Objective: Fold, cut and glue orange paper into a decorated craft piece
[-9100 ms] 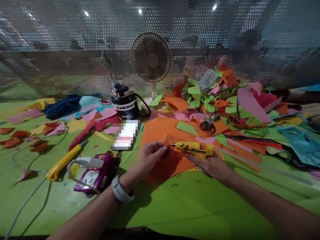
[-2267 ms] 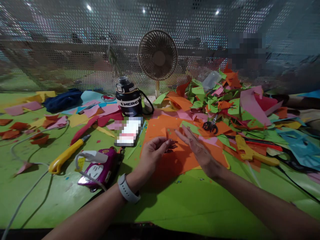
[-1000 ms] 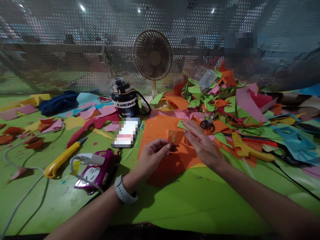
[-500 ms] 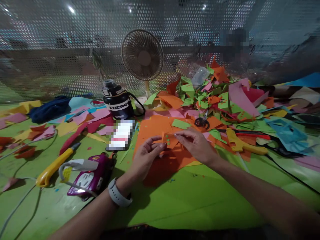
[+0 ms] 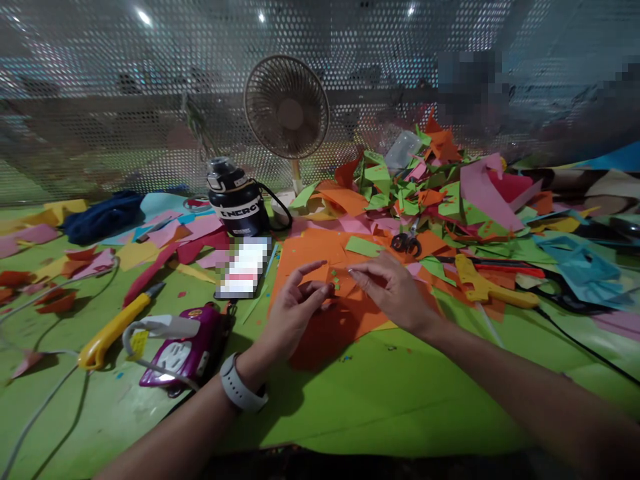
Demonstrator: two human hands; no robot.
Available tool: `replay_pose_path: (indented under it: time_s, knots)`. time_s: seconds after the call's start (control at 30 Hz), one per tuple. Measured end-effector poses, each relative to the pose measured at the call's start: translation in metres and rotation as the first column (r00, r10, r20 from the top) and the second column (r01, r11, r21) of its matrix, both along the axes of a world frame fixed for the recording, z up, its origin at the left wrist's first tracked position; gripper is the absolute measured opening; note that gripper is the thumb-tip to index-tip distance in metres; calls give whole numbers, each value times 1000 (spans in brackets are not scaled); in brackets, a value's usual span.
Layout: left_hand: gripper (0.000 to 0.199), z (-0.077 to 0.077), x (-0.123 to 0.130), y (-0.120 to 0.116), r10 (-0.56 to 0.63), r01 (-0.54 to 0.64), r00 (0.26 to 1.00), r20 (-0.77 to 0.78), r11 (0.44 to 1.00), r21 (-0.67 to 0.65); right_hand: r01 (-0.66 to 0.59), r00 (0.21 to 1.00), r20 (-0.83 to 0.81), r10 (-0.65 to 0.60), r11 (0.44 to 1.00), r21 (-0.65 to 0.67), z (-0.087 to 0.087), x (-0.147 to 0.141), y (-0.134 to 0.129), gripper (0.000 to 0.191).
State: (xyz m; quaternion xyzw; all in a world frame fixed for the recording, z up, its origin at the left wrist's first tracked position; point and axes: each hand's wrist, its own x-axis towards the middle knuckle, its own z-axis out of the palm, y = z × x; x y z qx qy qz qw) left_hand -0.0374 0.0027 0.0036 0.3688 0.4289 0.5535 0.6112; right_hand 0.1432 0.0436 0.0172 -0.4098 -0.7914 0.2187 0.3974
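Note:
A small orange paper piece with tiny green bits [image 5: 337, 280] on it is held at the thumb and curled fingers of my left hand [image 5: 295, 303]. That hand's index finger is lifted and stretched out above the piece. Just right of it, the thumb and fingertips of my right hand [image 5: 393, 290] are pinched together; whatever they hold is too small to make out. Beneath both hands lie large orange paper sheets [image 5: 320, 350]. A green paper strip [image 5: 363, 247] rests on the sheets beyond my right hand.
Left are a yellow-handled tool with a pointed metal tip [image 5: 115, 330], a purple power strip [image 5: 183, 353], a phone [image 5: 243, 268] and a black bottle [image 5: 237, 207]. Right are scissors [image 5: 407, 243], a yellow glue gun [image 5: 493, 290] and its cord. Behind stand a fan [image 5: 287, 110] and a paper scrap heap [image 5: 390, 183].
My left index finger has lifted off the orange paper piece and straightened. My right fingertips have drawn slightly away from the piece's edge. The view has shifted a little.

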Motion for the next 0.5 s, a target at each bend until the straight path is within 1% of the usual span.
replay_pose_path:
  time_s: [0.2,0.5]
  knots:
    - [51,-2,-1,0,-1,1,1000,-17,1000,20,1,1000,6,-1,997,74,-2,0,-2,12]
    - [49,-1,0,1,11,-10,1000,-13,1000,30,0,1000,17,-2,996,87,-1,-1,-3,14]
